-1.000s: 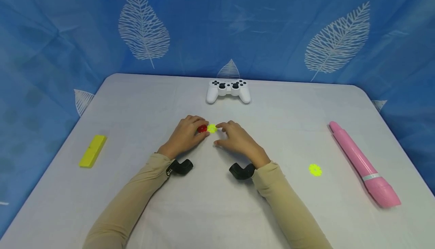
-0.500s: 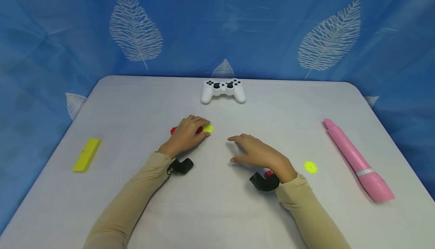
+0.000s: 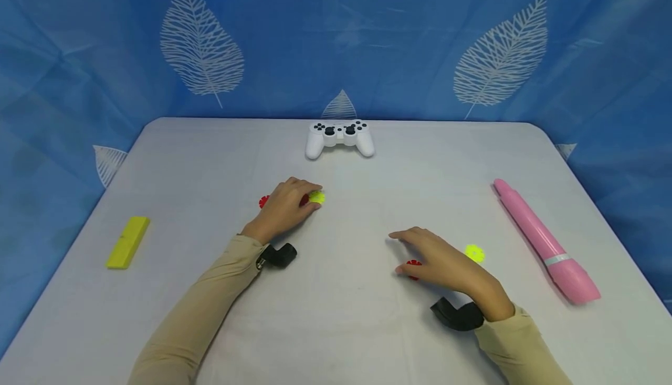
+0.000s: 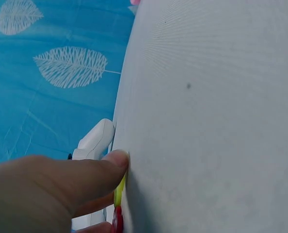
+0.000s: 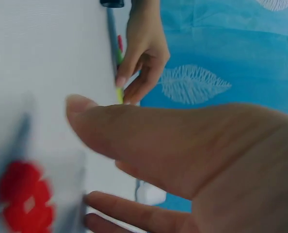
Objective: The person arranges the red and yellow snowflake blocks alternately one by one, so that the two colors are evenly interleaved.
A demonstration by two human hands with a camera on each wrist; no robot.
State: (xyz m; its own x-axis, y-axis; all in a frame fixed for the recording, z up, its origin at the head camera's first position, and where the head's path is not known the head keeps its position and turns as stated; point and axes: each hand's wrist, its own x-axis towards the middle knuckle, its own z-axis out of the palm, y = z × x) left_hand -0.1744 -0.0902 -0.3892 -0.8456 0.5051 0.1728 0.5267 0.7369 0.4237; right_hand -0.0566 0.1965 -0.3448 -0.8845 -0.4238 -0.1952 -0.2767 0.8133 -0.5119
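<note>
My left hand (image 3: pixel 283 207) pinches a row of flower-shaped plastic pieces low at the table. A yellow flower piece (image 3: pixel 317 197) shows at its fingertips, with a red one (image 3: pixel 304 199) against it. Another red flower piece (image 3: pixel 263 201) pokes out on the hand's left; the row between is mostly hidden under the palm. In the right wrist view a bit of green piece (image 5: pixel 120 56) also shows there. My right hand (image 3: pixel 446 265) hovers with thumb and fingers apart, holding nothing, over a loose red flower piece (image 5: pixel 25 194). Just beyond its back lies a loose yellow flower piece (image 3: pixel 475 253).
A white game controller (image 3: pixel 340 138) lies at the table's far edge. On the left is a yellow block (image 3: pixel 128 242). A folded pink umbrella-like object (image 3: pixel 546 242) stretches along the right side. Blue leaf-print cloth (image 3: pixel 341 35) hangs behind the table.
My right hand has left the joined pieces and moved right and nearer, to the loose red flower piece. My left hand stays at the row. The view has shifted slightly.
</note>
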